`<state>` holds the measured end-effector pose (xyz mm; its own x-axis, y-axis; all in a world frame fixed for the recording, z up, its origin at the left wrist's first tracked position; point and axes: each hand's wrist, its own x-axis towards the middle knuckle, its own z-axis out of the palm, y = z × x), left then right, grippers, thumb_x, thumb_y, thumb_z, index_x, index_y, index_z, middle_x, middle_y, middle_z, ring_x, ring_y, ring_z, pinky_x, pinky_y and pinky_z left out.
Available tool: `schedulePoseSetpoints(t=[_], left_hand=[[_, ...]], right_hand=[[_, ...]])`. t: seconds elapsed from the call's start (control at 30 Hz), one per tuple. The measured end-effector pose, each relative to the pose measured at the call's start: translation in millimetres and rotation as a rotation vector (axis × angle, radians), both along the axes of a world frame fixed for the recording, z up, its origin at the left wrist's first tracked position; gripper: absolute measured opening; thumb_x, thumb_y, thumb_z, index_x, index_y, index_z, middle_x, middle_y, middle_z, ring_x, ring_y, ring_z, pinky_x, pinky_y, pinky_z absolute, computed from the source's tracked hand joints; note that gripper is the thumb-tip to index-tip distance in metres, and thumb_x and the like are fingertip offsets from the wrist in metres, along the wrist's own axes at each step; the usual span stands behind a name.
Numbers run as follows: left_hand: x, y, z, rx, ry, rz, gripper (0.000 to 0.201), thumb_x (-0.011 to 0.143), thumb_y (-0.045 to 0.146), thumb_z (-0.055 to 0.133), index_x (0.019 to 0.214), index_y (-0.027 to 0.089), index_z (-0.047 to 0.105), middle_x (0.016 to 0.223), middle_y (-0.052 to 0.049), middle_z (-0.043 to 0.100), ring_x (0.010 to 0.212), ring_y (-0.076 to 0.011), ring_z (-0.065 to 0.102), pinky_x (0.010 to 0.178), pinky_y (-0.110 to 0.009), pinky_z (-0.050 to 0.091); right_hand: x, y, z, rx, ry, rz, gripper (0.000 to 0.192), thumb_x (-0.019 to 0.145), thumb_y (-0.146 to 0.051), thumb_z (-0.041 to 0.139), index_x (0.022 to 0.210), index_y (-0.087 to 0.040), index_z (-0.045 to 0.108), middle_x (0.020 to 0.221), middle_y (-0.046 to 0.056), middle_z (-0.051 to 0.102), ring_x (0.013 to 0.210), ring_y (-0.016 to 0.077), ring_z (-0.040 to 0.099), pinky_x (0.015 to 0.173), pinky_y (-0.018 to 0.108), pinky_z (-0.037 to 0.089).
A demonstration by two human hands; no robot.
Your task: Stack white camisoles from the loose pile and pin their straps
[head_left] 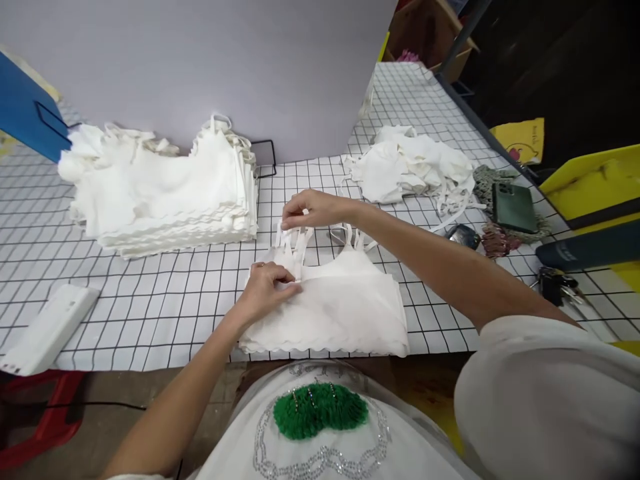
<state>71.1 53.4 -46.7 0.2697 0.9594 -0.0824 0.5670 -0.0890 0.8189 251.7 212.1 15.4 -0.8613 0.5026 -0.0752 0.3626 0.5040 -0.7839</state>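
A white strappy top (pixel 345 307) with a scalloped hem lies flat on the grid-patterned table (pixel 165 300) right in front of me. My left hand (pixel 267 287) presses down on its upper left corner, fingers pinching the fabric by the strap base. My right hand (pixel 315 208) reaches across and pinches the left shoulder straps (pixel 295 240), pulling them away from me. The right straps (pixel 357 237) lie loose on the table.
A neat stack of folded white tops (pixel 170 193) sits at the left. A loose heap of white tops (pixel 415 167) lies at the back right. A dark phone (pixel 513 207), keys (pixel 557 283), and a white flat device (pixel 47 330) rest nearby.
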Motion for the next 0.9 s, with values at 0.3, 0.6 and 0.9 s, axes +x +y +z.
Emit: schedulePoseSetpoints(t=[0.3, 0.6, 0.9], left_hand=[[-15, -7, -4.2, 0.16, 0.322, 0.052, 0.016, 0.078, 0.034, 0.078, 0.077, 0.019, 0.07, 0.078, -0.003, 0.072, 0.082, -0.0247, 0.064, 0.096, -0.052, 0.038], [-6, -52, -20.6, 0.643, 0.515, -0.101, 0.079, 0.096, 0.045, 0.057, 0.16, 0.019, 0.017, 0.161, -0.02, 0.032, 0.153, -0.0351, 0.022, 0.119, -0.058, 0.027], [30, 26, 9.8, 0.482, 0.146, -0.031, 0.026, 0.091, 0.038, 0.063, 0.111, 0.024, 0.071, 0.119, -0.01, 0.07, 0.114, -0.0278, 0.064, 0.096, -0.046, 0.052]], right_hand=[[-33, 22, -12.0, 0.235, -0.008, -0.141, 0.03, 0.097, -0.031, 0.051, 0.083, -0.018, 0.073, 0.073, 0.003, 0.062, 0.098, 0.0232, 0.053, 0.101, 0.048, 0.035], [45, -140, -58.5, 0.53, -0.116, -0.249, 0.068, 0.102, -0.05, 0.04, 0.161, -0.022, 0.019, 0.166, 0.011, 0.025, 0.154, 0.0308, 0.02, 0.122, 0.064, 0.015], [138, -161, -63.8, 0.636, -0.013, -0.753, 0.04, 0.103, -0.034, 0.044, 0.136, -0.018, 0.059, 0.137, 0.015, 0.062, 0.136, 0.0337, 0.048, 0.111, 0.065, 0.034]])
